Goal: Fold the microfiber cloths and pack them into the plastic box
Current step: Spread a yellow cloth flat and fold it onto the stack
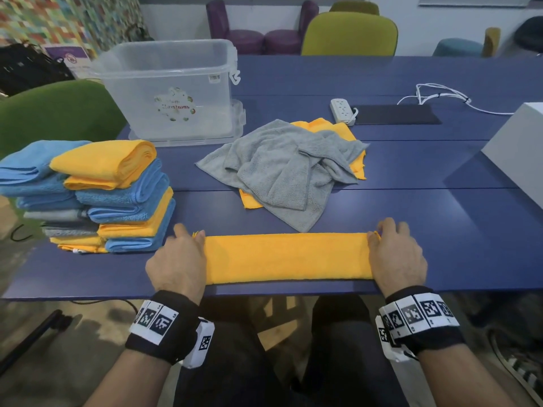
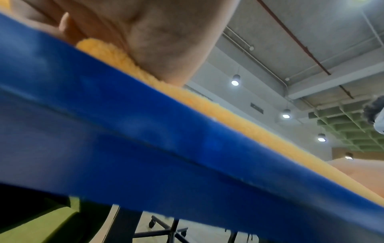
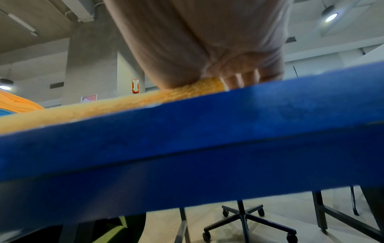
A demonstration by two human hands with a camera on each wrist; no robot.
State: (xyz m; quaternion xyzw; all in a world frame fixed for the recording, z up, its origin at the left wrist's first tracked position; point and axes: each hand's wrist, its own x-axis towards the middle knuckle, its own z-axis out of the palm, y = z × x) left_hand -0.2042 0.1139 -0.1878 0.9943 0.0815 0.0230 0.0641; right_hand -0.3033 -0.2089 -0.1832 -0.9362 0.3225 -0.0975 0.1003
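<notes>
— Where is the cloth? 
— The orange strip (image 1: 286, 257), folded long, lies along the blue counter (image 1: 411, 230) near edge; the left hand (image 1: 177, 261) and right hand (image 1: 396, 257) each pinch an end.

— And the box? 
— Only the head view shows the plastic box (image 1: 170, 89), the folded stack (image 1: 97, 195) and the loose grey cloth (image 1: 282, 171); the wrist views show the counter's edge from below.

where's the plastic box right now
In the head view the plastic box stands at the table's far left, behind the stack of folded cloths and left of the grey cloth.
</notes>
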